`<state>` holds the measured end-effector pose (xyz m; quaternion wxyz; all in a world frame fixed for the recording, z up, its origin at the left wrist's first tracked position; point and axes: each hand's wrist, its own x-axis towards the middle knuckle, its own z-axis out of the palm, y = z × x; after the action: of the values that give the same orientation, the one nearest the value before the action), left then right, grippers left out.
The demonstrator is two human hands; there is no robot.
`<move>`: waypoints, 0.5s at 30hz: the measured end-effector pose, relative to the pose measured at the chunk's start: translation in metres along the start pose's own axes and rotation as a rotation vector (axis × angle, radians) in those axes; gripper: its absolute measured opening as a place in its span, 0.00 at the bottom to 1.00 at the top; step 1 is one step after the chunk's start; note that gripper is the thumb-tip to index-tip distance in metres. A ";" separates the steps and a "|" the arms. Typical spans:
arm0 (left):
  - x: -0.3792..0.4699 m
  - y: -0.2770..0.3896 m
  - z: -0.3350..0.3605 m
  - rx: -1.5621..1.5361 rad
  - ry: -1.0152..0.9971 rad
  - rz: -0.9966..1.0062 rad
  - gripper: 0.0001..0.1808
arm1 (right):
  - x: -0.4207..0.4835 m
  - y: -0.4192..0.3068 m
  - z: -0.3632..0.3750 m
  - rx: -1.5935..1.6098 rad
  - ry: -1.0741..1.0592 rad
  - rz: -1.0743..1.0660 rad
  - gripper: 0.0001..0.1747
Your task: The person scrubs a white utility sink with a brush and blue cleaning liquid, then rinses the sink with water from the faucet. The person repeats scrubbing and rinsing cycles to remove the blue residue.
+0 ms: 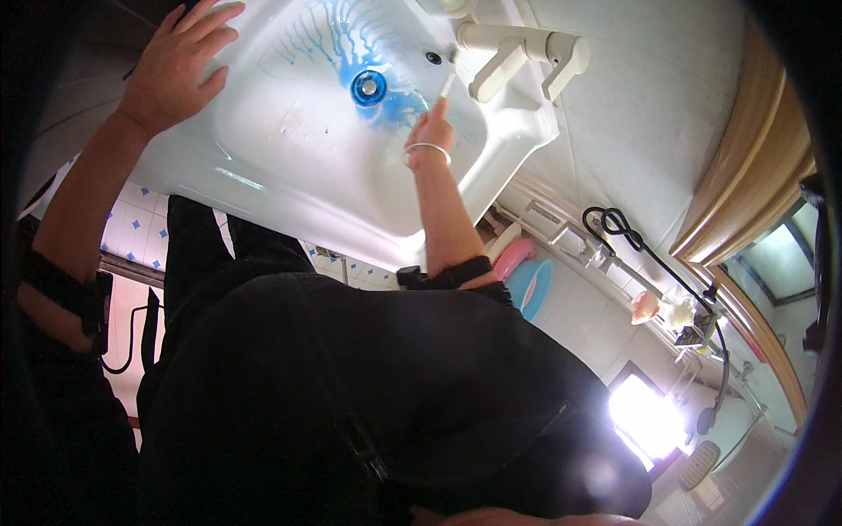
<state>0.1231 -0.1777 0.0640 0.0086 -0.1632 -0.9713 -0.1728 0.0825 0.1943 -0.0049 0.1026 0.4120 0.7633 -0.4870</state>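
Observation:
A white ceramic washbasin (276, 151) lies before me, with blue liquid (348, 59) streaked down its wall and pooled around the metal drain stopper (370, 87). My right hand (431, 131), a pale bangle at its wrist, grips a thin white stick-like handle (449, 84), possibly a brush; its far end reaches close to the overflow hole (433, 58) and the faucet's base. What the tip touches is not clear. At the basin's left rim rests my left hand (187, 66), fingers spread, with nothing seen in it. A cream single-lever faucet (503, 66) stands on the basin's back ledge.
Right of the basin are pink (515, 258) and light blue plastic basins (536, 286). Beyond them a shower hose (664, 263) hangs along the tiled wall near a small shelf (695, 332). A wood-framed mirror (730, 191) is at the far right. Small dark specks lie in the washbasin.

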 end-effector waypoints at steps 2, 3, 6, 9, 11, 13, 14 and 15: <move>-0.001 -0.003 0.005 0.015 -0.022 0.002 0.16 | 0.001 0.006 0.010 0.091 -0.130 0.068 0.29; -0.002 -0.005 0.009 0.021 -0.035 0.004 0.16 | 0.004 0.008 0.010 0.193 -0.023 0.101 0.29; -0.007 -0.009 0.022 0.096 0.022 -0.023 0.19 | 0.008 0.016 0.011 0.398 0.118 0.136 0.29; -0.010 -0.013 0.032 0.091 0.029 -0.049 0.18 | 0.006 0.018 0.019 0.474 -0.089 0.221 0.29; -0.011 -0.015 0.035 0.096 0.011 -0.054 0.18 | 0.003 0.015 0.018 0.348 -0.097 0.246 0.28; -0.012 -0.016 0.035 0.091 0.016 -0.039 0.18 | 0.002 0.008 0.012 0.350 -0.174 0.271 0.29; -0.011 -0.016 0.034 0.082 0.029 -0.025 0.18 | 0.002 0.004 0.010 0.416 -0.060 0.255 0.29; -0.011 -0.015 0.033 0.073 0.041 -0.014 0.18 | 0.003 0.001 0.006 0.435 -0.033 0.265 0.29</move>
<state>0.1303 -0.1836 0.0270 0.0333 -0.1525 -0.9777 -0.1408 0.0800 0.1917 -0.0106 0.0869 0.5126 0.5783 -0.6286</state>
